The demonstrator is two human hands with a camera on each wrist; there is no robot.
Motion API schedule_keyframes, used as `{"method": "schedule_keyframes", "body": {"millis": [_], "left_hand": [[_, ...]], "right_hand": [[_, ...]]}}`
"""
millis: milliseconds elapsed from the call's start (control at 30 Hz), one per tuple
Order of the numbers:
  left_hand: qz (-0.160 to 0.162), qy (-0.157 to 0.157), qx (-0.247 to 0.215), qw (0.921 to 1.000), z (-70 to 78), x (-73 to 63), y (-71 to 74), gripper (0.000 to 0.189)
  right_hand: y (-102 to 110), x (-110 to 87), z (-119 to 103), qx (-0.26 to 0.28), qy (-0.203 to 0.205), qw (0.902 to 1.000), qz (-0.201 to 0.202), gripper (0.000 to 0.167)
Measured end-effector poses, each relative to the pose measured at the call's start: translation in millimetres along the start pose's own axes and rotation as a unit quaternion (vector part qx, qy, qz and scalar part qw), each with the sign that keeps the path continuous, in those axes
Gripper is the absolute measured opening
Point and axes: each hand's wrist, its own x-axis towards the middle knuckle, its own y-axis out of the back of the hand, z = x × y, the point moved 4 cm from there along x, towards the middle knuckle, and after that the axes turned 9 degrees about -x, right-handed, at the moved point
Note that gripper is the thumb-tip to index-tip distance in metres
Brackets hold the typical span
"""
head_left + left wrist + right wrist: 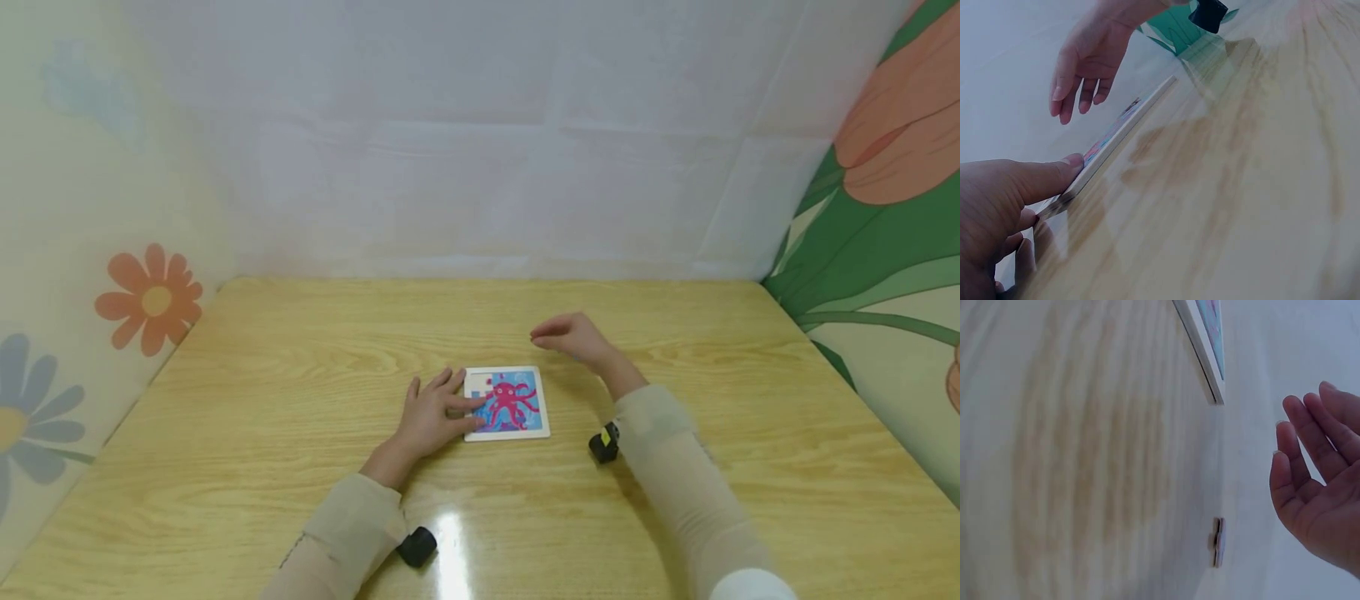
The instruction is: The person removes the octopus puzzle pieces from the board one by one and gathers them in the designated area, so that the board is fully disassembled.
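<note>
Two painted flowers, a grey-blue one [37, 408] and an orange one [156, 302], show on the wall well to the left of your left hand [431, 419]. Your left sleeve [348, 529] lies nearer to you than that hand, with a black block [417, 547] at the inner side of its cuff, over the worktop [262, 433].

Your left hand is spread wide at the left edge of a white-framed puzzle board [507, 436]. Thumb and forefinger reach over the frame onto the picture; the left wrist view shows the thumb resting on top, near a corner. The board lies flat on the worktop, just right of your left hand and nearer to you than your right. It shows a pink octopus [510, 404] on blue, with a pale patch [480, 383] beside your left fingertips. A white cloth [487, 183] hangs beyond both hands.

Your right hand [577, 335] is raised past the board's far right corner, its fingers loosely bent and fairly narrow at the tips; no object shows between them. The right wrist view shows a small flat piece [1219, 542] on the worktop, lower than that hand and apart from the board; its print is too small to read.

Nearer to you than your right hand are a second black block [602, 444] and your right sleeve [690, 475]. Well to its right, a painted tulip [900, 125] covers the wall.
</note>
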Motion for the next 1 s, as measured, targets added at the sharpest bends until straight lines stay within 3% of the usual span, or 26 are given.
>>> {"method": "schedule_keyframes", "body": {"millis": [367,1000], "left_hand": [[-0.002,0.000,0.005,1.0000,-0.5,0.4,1.1,0.036],[0.000,0.001,0.010,0.9999,-1.6,0.8,0.9,0.036]], "right_hand": [[-22.4,1.6,-10.2,-0.001,0.017,0.9993,-0.033,0.022],[-51.9,5.5,-5.6,-0.008,0.030,0.9961,-0.082,0.024]]}}
